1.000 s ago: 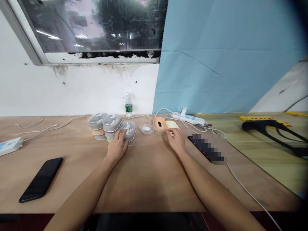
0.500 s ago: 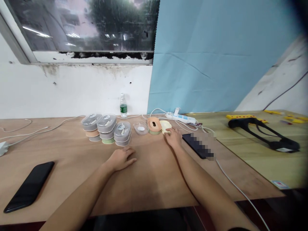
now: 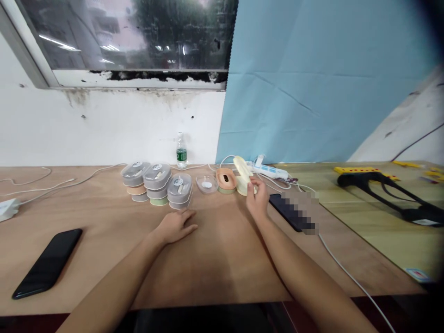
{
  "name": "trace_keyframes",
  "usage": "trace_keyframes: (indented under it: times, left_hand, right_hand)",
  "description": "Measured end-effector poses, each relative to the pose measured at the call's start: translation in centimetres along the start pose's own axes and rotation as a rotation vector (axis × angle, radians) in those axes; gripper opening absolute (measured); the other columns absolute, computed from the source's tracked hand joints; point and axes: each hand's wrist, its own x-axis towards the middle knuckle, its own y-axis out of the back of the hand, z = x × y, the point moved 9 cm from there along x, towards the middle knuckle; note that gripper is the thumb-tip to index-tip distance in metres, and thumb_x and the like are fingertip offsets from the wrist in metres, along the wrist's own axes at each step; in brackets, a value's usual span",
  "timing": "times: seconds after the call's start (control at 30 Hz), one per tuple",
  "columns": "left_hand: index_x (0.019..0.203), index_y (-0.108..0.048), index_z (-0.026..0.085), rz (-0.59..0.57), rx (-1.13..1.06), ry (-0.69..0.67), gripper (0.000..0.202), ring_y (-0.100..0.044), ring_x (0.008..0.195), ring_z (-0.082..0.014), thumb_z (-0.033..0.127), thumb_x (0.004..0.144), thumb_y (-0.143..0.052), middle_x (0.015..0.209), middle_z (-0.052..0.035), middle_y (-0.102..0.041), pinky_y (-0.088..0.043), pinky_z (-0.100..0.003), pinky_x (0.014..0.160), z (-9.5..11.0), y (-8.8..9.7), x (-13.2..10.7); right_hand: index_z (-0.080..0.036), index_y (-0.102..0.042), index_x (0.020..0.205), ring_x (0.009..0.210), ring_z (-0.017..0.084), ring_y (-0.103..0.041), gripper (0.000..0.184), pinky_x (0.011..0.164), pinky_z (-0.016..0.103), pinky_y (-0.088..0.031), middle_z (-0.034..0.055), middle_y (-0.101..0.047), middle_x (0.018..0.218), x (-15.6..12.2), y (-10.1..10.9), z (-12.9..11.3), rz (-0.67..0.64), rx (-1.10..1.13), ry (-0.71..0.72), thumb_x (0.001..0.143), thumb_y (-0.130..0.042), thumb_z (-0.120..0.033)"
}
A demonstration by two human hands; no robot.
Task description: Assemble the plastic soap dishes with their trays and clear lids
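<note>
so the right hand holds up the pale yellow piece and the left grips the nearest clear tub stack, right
Not quite: the head view shows the left hand resting on the wooden table, short of that stack. The right hand does hold the pale yellow piece.

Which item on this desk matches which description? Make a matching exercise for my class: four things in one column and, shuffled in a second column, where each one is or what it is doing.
Things:
1. left hand
2. black smartphone
3. right hand
4. green-labelled plastic bottle

Descriptions:
A. holding up a pale yellow oval piece
B. standing upright at the back of the desk
C. resting palm down just in front of the stacked plastic containers
D. lying flat on the left of the wooden desk

Pairs: 1-C, 2-D, 3-A, 4-B
</note>
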Motion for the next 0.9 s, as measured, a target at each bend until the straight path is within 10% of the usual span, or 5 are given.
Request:
trace_keyframes:
  times: [0.27, 0.5, 0.67, 0.9]
  left_hand:
    - [0.149, 0.003, 0.021, 0.064, -0.172, 0.059, 0.091, -0.064, 0.079, -0.0206, 0.055, 0.085, -0.051, 0.112, -0.0080, -0.063, -0.047, -0.033, 0.072, -1.2, -0.2, -0.2]
    - [0.121, -0.053, 0.020, 0.048, -0.224, 0.098, 0.051, -0.061, 0.074, -0.0178, 0.056, 0.084, -0.053, 0.092, -0.0040, -0.068, -0.042, -0.026, 0.062, -1.4, 1.0, -0.3]
    - [0.081, -0.065, 0.019, 0.031, -0.157, 0.055, 0.044, -0.059, 0.067, -0.0148, 0.057, 0.088, -0.045, 0.075, -0.0014, -0.067, -0.037, -0.024, 0.059, -0.5, 1.4, -0.1]
    - [0.111, -0.059, 0.020, 0.031, -0.102, 0.115, 0.054, -0.061, 0.070, -0.0181, 0.063, 0.077, -0.058, 0.080, -0.0014, -0.067, -0.039, -0.025, 0.058, -0.9, 0.7, -0.1]
  right_hand:
    - [-0.023, -0.052, 0.094, 0.093, 0.022, -0.062, 0.024, 0.086, 0.038, -0.048, 0.0077, -0.065, 0.096, -4.2, -3.7, -7.0, -0.389, 0.363, -0.059, 0.092, -0.041, -0.045]
    - [-0.021, -0.054, 0.104, 0.082, 0.020, -0.060, 0.034, 0.072, 0.031, -0.046, 0.0057, -0.065, 0.091, -5.6, -6.0, -4.7, -0.473, 0.242, -0.269, 0.092, -0.036, -0.046]
    - [-0.021, -0.064, 0.084, 0.068, 0.017, -0.058, 0.033, 0.061, 0.026, -0.041, 0.0009, -0.067, 0.075, -6.8, -8.6, -3.7, -0.893, 0.066, -0.177, 0.084, -0.049, -0.051]
    - [-0.022, -0.063, 0.109, 0.061, 0.018, -0.056, 0.040, 0.059, 0.028, -0.036, 0.0006, -0.063, 0.064, -2.0, -4.9, 0.6, -0.424, -0.262, -0.163, 0.087, -0.045, -0.050]
